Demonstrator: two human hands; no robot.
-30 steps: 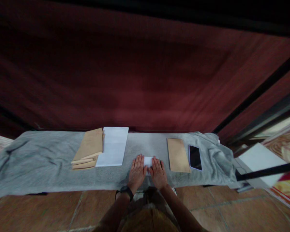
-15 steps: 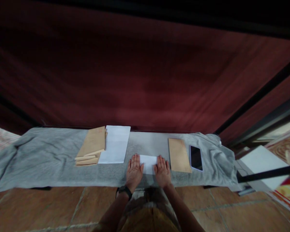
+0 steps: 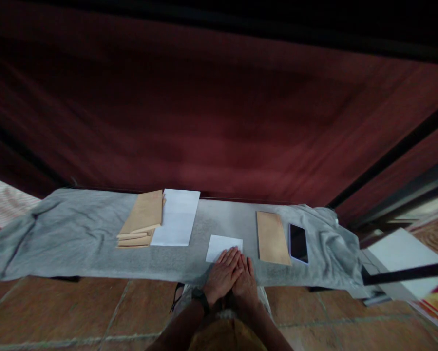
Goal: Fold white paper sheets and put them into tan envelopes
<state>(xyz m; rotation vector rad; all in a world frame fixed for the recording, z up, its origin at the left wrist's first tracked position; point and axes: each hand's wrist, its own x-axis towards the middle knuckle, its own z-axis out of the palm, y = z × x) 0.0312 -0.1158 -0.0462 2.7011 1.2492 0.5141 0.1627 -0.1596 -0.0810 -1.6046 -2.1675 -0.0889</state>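
A small folded white sheet of paper (image 3: 219,244) lies flat on the grey cloth in front of me. My left hand (image 3: 224,273), with a dark watch at the wrist, rests with outstretched fingers over the sheet's lower right part. Right beside it, my right hand (image 3: 245,280) lies flat with its fingers extended, at the sheet's right lower corner. The two hands touch and partly overlap, covering that corner. To the right of them lies a single brown envelope (image 3: 273,238).
The grey cloth (image 3: 87,234) covers a long, narrow surface. On its left, a stack of brown envelopes (image 3: 142,214) sits against larger white sheets (image 3: 178,217). A phone (image 3: 298,243) lies at the right. Behind rises a dark red panel (image 3: 219,122); a white box (image 3: 405,261) stands far right.
My left hand has moved right from the folded paper's left edge and now meets my right hand at its lower right. The paper's left part is uncovered. The view has shifted slightly.
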